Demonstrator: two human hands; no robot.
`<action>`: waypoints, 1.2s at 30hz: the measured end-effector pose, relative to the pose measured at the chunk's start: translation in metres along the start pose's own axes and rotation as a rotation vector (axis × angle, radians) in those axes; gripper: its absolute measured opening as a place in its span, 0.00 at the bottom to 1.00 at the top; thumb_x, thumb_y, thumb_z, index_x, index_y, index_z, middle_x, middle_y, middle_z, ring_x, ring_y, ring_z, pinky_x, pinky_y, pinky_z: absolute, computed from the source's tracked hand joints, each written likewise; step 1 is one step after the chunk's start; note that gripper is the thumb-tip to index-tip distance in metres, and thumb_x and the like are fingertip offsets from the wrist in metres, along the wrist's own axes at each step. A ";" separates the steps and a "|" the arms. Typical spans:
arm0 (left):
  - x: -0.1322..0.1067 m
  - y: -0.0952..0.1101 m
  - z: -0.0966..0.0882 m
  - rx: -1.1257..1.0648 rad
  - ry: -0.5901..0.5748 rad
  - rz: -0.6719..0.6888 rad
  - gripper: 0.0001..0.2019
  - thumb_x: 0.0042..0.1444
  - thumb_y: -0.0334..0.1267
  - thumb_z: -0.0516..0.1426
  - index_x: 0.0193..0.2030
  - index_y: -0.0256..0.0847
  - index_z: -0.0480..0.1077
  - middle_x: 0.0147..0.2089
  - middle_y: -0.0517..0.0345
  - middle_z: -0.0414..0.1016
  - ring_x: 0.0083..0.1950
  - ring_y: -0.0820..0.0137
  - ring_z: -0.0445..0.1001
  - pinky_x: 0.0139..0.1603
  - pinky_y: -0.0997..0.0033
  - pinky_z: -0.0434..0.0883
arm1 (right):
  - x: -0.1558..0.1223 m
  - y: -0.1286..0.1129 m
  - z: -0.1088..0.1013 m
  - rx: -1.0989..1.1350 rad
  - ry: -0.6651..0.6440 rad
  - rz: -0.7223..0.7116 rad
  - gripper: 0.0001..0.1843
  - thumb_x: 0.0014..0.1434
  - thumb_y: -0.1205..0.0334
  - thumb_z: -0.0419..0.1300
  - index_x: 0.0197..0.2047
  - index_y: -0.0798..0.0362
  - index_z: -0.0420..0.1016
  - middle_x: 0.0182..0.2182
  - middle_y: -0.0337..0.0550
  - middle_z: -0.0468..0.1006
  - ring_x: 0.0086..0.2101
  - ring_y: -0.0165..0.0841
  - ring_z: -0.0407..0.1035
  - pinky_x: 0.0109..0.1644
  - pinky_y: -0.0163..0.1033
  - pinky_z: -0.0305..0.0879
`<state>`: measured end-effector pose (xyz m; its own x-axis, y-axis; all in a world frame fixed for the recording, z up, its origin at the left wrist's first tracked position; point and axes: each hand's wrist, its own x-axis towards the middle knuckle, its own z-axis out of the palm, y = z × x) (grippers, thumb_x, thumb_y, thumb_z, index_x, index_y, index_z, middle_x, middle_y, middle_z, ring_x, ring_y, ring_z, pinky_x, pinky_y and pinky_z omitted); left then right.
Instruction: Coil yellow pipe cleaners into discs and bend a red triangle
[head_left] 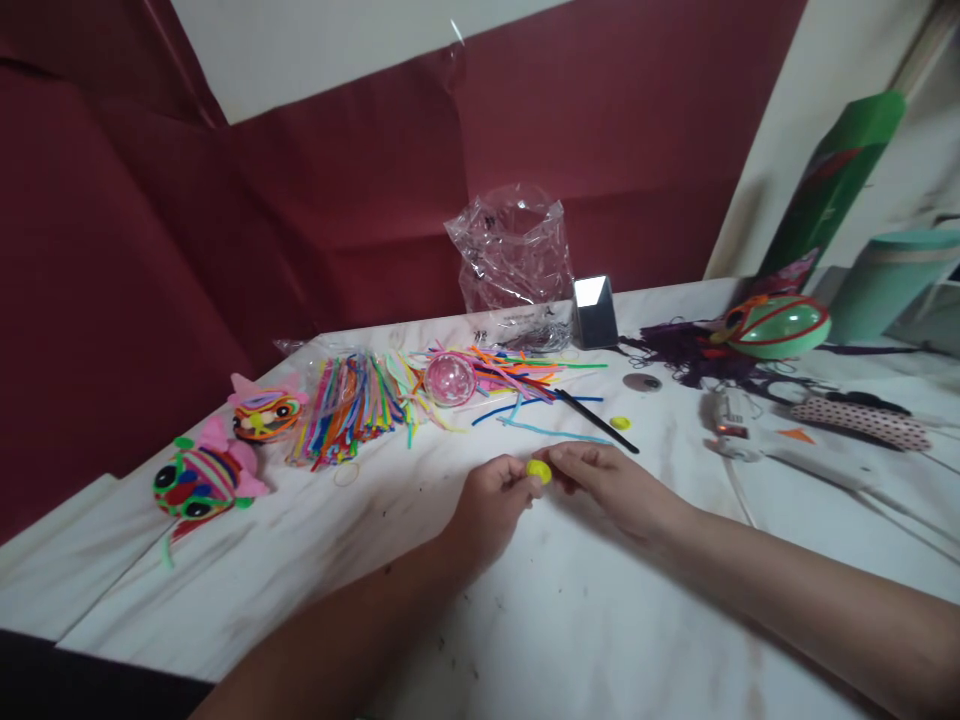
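Note:
My left hand and my right hand meet over the white table, both pinching a small yellow round piece between their fingertips. A second small yellow piece lies just beyond, beside a black stick. A light blue pipe cleaner lies right behind my hands.
A heap of coloured pipe cleaners and a pink clear ball lie at the back. Two pipe-cleaner fish toys sit at left. A plastic bag, a glue gun, a green ball and a dotted case stand at the back and right.

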<state>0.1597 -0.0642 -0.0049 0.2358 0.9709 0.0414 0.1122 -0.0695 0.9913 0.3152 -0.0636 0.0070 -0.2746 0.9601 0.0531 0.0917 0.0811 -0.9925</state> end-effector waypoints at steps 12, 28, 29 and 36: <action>0.001 -0.004 -0.002 -0.022 -0.034 0.029 0.06 0.44 0.36 0.54 0.21 0.37 0.62 0.20 0.64 0.61 0.24 0.78 0.58 0.27 0.76 0.56 | -0.007 0.012 0.005 -0.020 -0.014 0.018 0.14 0.51 0.52 0.56 0.26 0.55 0.67 0.22 0.37 0.68 0.23 0.25 0.58 0.27 0.32 0.54; 0.006 -0.011 -0.006 0.200 -0.054 0.017 0.08 0.47 0.39 0.52 0.25 0.37 0.65 0.22 0.63 0.62 0.26 0.74 0.60 0.29 0.76 0.57 | 0.041 -0.001 -0.146 -1.060 0.343 0.173 0.09 0.40 0.69 0.58 0.13 0.53 0.68 0.12 0.39 0.68 0.17 0.29 0.62 0.23 0.33 0.52; 0.006 -0.011 -0.006 0.209 -0.061 0.016 0.08 0.47 0.39 0.52 0.25 0.37 0.65 0.22 0.63 0.62 0.26 0.74 0.60 0.28 0.76 0.57 | 0.042 0.002 -0.149 -1.073 0.349 0.183 0.09 0.39 0.69 0.59 0.12 0.53 0.69 0.11 0.39 0.68 0.17 0.29 0.63 0.23 0.33 0.52; 0.003 -0.004 -0.006 0.348 -0.102 0.048 0.09 0.49 0.40 0.52 0.26 0.37 0.66 0.23 0.62 0.62 0.27 0.73 0.60 0.29 0.75 0.58 | 0.031 -0.029 -0.166 -1.071 0.592 0.033 0.11 0.53 0.63 0.52 0.32 0.55 0.75 0.30 0.46 0.78 0.30 0.35 0.70 0.32 0.34 0.60</action>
<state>0.1545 -0.0602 -0.0080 0.3421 0.9380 0.0561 0.4167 -0.2050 0.8857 0.4626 0.0084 0.0560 0.1955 0.9166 0.3488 0.9082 -0.0350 -0.4170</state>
